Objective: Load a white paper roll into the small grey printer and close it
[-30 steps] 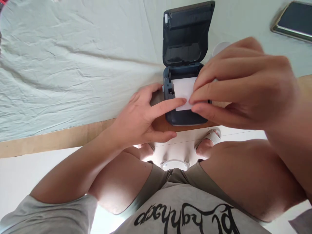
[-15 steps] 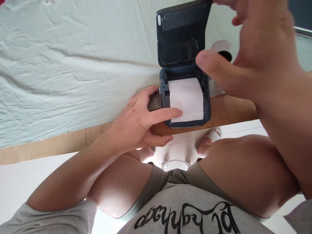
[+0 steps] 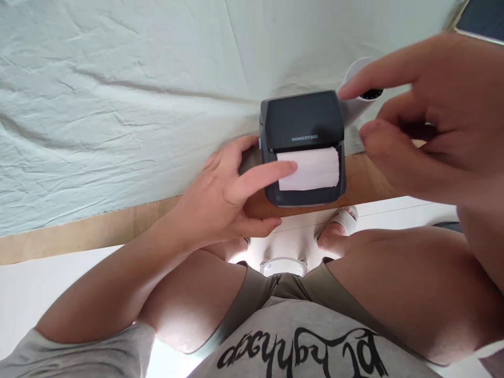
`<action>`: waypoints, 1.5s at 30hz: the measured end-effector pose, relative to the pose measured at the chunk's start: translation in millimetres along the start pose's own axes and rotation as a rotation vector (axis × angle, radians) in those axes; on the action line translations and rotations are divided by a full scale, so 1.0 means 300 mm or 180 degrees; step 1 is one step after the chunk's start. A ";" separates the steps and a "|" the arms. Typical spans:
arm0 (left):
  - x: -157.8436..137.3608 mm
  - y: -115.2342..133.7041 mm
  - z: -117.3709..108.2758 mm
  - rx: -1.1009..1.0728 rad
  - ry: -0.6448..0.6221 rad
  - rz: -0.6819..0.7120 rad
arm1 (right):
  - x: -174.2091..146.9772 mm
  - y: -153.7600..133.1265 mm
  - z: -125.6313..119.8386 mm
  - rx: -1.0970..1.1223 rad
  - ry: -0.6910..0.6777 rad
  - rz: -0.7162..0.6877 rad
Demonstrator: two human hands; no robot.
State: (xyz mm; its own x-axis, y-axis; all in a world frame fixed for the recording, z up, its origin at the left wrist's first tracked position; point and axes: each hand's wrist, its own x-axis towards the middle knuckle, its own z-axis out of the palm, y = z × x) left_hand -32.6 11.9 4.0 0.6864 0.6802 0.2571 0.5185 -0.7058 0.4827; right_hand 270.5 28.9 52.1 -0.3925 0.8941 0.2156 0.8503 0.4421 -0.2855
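Note:
A dark label printer (image 3: 302, 118) sits at the table's front edge with its lid down. White paper (image 3: 318, 176) comes out from under the lid and lies over the front of the body. My left hand (image 3: 226, 191) is around the printer's left side, one finger against that side and another pressing on the paper; a lower finger hangs past the table edge. Beside the lid's right corner is my right hand (image 3: 417, 113), fingers apart and holding nothing. Its index fingertip is at the corner; whether it touches I cannot tell.
Behind the right index finger lies a white cylinder (image 3: 356, 107) with a dark end. A dark flat object (image 3: 482, 20) with a pale rim is at the far right corner. Wrinkled pale cloth (image 3: 129, 105) covers the table, whose brown front edge (image 3: 90, 226) shows.
The printer's lid has swung down from standing open to lying over the paper. My right hand has come off the lid and moved down and right. My left hand stays in place.

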 end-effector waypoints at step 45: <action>0.039 0.064 -0.003 0.0955 0.0086 -0.0765 | -0.082 0.053 0.132 0.0258 -0.0606 -0.0355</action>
State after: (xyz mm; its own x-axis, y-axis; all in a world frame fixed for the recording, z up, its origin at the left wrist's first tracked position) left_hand -15.0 6.4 17.0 0.5157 0.8354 0.1903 0.7919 -0.5495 0.2664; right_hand 279.7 16.9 5.4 -0.5479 0.8334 0.0720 0.7702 0.5362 -0.3454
